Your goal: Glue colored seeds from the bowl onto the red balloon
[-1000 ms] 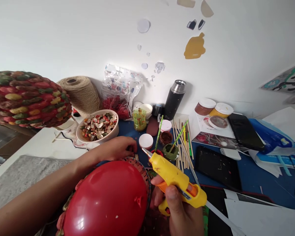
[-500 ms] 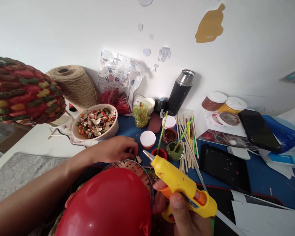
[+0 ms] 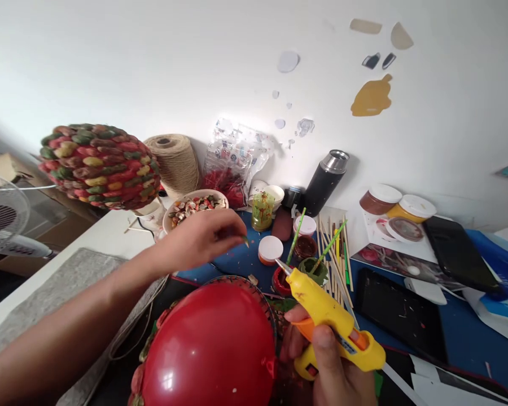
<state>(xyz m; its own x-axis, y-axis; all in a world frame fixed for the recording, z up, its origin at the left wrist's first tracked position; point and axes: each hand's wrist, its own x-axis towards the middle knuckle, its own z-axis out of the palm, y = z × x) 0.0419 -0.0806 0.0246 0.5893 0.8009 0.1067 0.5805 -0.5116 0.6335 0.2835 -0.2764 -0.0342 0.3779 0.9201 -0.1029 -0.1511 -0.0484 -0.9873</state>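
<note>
In the lower right of the frame, our right hand (image 3: 338,361) is wrapped around the yellow glue gun (image 3: 322,304), thumb along its side, the nozzle (image 3: 283,267) pointing toward the upper left. We judge the gun light and stiff, best held by its handle (image 3: 305,363), clear of the possibly hot tip. Left of centre, our left hand (image 3: 205,239) has its fingers bent, pinching a small greenish piece (image 3: 246,242) at the tips; it looks hard, light and easily dropped, so we favour its edges. At bottom centre lies the red balloon (image 3: 207,338), before the woven basket (image 3: 259,298). It should be feather-light, slippery and fragile; coloured pieces (image 3: 138,376) along its left side probably offer better grip.
</note>
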